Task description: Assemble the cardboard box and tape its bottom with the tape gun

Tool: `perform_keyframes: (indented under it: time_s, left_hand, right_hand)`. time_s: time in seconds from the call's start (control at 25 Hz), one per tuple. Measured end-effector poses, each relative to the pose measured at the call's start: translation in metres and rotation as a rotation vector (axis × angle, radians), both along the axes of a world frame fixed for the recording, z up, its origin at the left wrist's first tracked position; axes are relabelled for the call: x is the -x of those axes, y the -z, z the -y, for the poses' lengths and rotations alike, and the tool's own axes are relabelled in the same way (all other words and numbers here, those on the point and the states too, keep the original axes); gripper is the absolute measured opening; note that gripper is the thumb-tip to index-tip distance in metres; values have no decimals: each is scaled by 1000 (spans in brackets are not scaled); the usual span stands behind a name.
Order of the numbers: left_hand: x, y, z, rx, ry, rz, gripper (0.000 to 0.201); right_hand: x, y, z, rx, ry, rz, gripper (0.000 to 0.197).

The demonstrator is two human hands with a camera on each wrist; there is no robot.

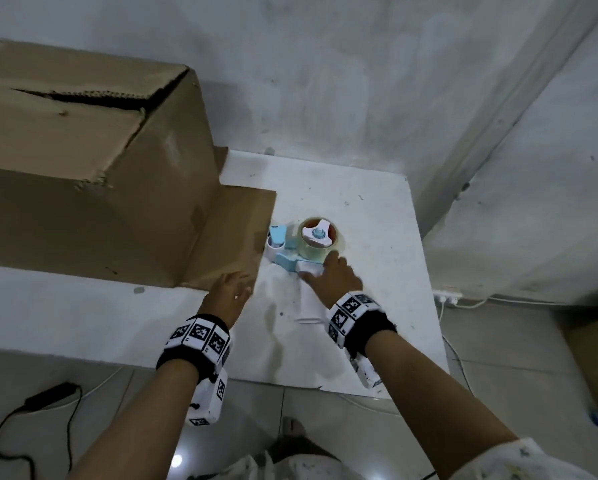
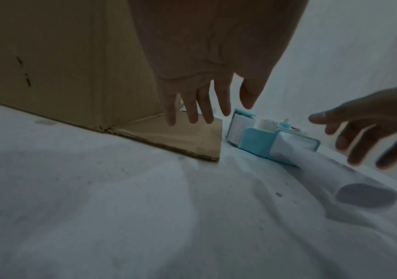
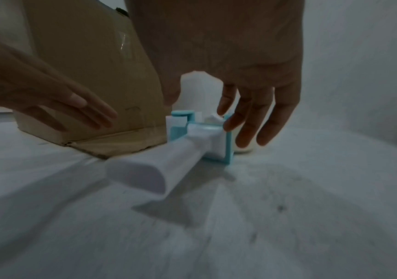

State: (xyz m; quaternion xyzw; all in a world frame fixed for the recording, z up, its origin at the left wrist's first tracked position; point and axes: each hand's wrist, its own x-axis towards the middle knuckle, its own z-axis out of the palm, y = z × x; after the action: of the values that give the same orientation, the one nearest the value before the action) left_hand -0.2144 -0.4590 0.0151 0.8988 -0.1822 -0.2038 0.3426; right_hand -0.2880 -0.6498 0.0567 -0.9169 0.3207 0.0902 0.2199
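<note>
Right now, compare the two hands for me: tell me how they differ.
The left hand is over the flat flap of the cardboard box; the right hand is over the tape gun. The left hand's fingers are straight and close together; the right hand's fingers are spread and bent down toward the tape gun's head. Both are open, holding nothing, with marker bands on their wrists.

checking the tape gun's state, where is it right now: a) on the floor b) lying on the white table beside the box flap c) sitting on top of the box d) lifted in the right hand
b: the tape gun lies on the white table beside the box flap, with the right hand open over it, not gripping.
</note>
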Motion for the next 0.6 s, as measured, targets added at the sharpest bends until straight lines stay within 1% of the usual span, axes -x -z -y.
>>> perform_keyframes:
  time_s: [0.08,0.12,0.16,0.24,0.32,0.4,0.48,0.52,0.6]
  left_hand:
    - [4,10,12,-92,-18,-131,50]
    - [9,15,16,-188,3,-201,59]
    - [15,20,18,-313,57,-230,69]
    - [27,28,20,-547,155,-198,83]
    - [33,32,24,-658,189,-171,86]
    - [30,28,28,-658,180,-224,86]
    - [19,19,29,-625,196,-335,93]
    - [13,13,28,-604,203,-383,96]
    - [5,10,25,-556,219,-456,94]
  right_hand:
    - [0,21,0,-118,-21,-109,82]
    - [0,31,-1,-168,-43,-148,85]
    - [-2,37,-1,-208,-51,-163,86]
    - [-6,44,2,-275,-34,-144,84]
    - [-11,47,6,-333,4,-132,84]
    - [-15,48,8,-353,42,-150,80]
    - [-20,45,11,-358,88,-148,75]
    - [-23,44,13,-377,116,-126,72]
    - [-26,43,20,-409,163,-45,59]
